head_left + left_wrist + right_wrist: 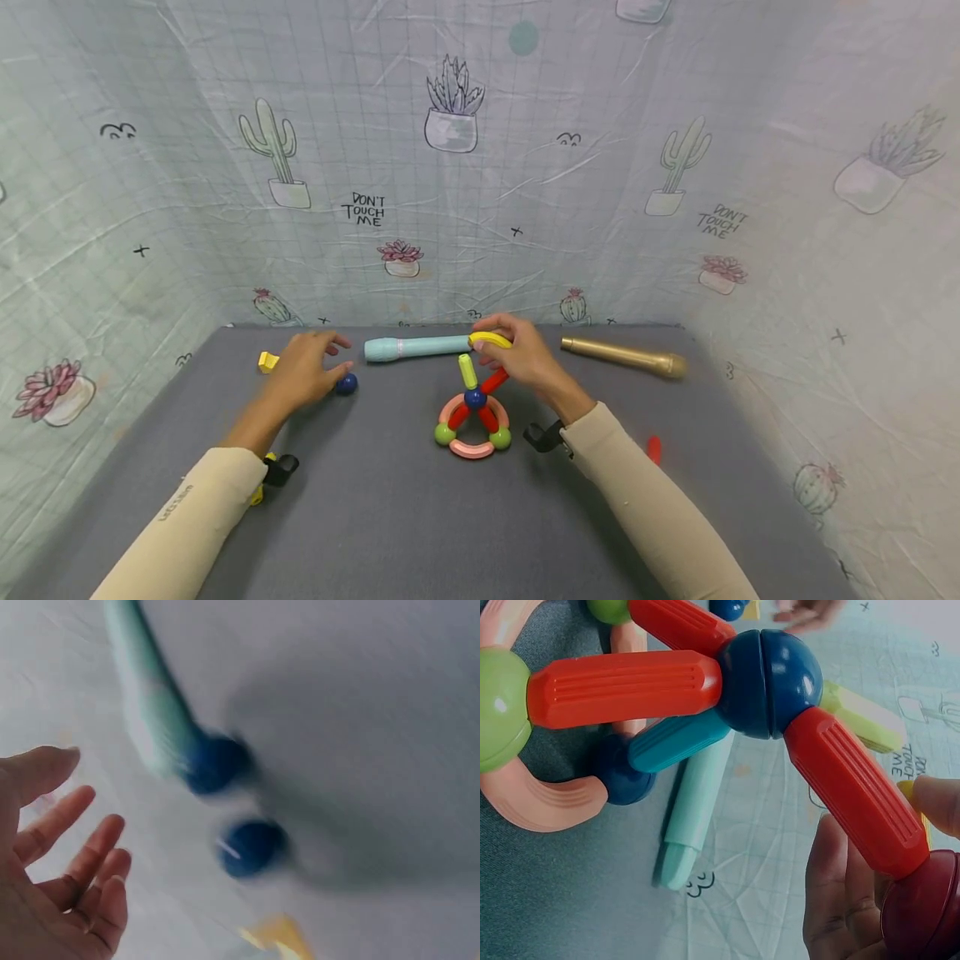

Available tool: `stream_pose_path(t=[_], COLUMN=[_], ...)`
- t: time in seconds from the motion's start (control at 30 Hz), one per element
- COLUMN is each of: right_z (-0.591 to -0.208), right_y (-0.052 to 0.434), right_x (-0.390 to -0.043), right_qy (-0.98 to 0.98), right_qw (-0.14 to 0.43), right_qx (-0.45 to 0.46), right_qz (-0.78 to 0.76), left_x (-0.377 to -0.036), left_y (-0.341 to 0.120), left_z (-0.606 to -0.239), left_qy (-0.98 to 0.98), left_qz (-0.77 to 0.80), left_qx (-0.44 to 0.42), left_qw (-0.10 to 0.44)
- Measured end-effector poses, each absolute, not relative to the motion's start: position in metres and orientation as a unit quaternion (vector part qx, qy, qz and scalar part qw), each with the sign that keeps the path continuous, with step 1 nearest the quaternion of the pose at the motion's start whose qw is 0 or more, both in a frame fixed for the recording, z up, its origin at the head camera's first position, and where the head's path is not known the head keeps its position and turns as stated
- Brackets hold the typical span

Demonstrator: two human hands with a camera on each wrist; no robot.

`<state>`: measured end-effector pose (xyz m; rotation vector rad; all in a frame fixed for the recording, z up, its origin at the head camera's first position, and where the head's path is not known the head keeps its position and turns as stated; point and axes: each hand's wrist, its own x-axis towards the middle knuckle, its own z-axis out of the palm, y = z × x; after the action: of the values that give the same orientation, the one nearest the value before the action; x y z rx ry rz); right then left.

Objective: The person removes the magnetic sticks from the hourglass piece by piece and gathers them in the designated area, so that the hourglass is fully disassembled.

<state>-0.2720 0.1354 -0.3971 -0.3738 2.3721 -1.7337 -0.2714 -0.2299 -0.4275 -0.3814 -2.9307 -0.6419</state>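
Shows a pale, creased, faintly gridded cloth backdrop [525,187] along the far, left and right sides. Bears printed potted cacti [281,154], potted succulents [452,129] and "DON'T TOUCH ME" lettering [365,209]. Meets a flat, dark grey surface [420,533] below. Catches soft light on the far folds.

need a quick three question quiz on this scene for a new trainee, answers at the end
1. What does the right hand pinch?
2. True or false: the left hand is gripping a blue ball.
3. Pick one. The red sticks of the built figure meet at a ball that is: a) green b) blue c) yellow

Key:
1. A yellow curved piece.
2. False; the left wrist view shows it open, apart from the two loose blue balls.
3. b
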Motion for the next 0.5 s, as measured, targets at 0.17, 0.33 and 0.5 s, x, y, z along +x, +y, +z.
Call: stream_pose_path(t=[0.17,0.33,0.5], right_z=[-0.395,-0.396,-0.396], right_y=[0.137,0.136,0.133], right_x=[-0.272,-0.274,-0.275], right_qy=[0.793,0.77,0.755], right_qw=[0.096,0.103,0.107], right_qx=[-0.133,-0.135,-0.127], right_qz=[-0.587,-0.615,-0.634], left_x=[-0.264,-0.259,-0.259], left_y=[-0.176,-0.13,-0.098], left_z=[-0.404,-0.394,-0.396], left_qy=[-0.942,-0.914,-0.878], left_qz=[-0.274,-0.345,-0.423], left_qx=[-0.17,-0.205,-0.222], left_qw=[0.089,0.064,0.034])
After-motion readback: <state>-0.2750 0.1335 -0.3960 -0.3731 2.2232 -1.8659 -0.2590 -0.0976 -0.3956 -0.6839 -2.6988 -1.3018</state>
